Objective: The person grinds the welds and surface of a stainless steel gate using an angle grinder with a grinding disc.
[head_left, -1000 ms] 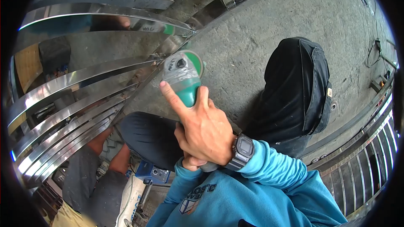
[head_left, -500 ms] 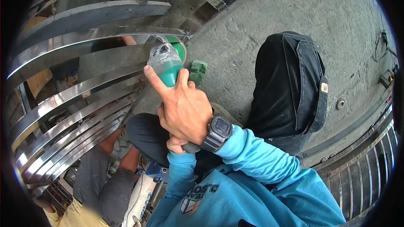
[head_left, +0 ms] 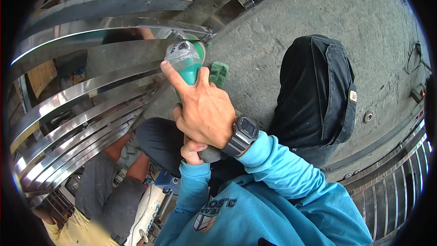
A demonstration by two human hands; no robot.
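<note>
A green angle grinder (head_left: 189,74), its head wrapped in clear plastic, is held low at the end of a shiny metal slat (head_left: 136,20). My right hand (head_left: 205,111), with a black watch at the wrist, is closed over the grinder's body, two fingers stretched along it. My left hand (head_left: 193,151) is wrapped round the rear of the grinder, below and partly hidden by my right. The green disc (head_left: 198,49) sits by the slat's corner joint; whether it touches cannot be made out. Right beside the grinder, a green block (head_left: 219,74) lies on the floor.
Several curved metal slats (head_left: 77,105) fill the left side. Another person in dark shorts (head_left: 98,187) sits behind them at lower left, near a white cylinder (head_left: 148,214). A barred metal panel (head_left: 393,196) lies at right. A small metal ring (head_left: 368,116) rests on the concrete floor (head_left: 255,50).
The hands and grinder appear slightly further right, with the view itself shifting a little. Both hands keep their hold on the grinder.
</note>
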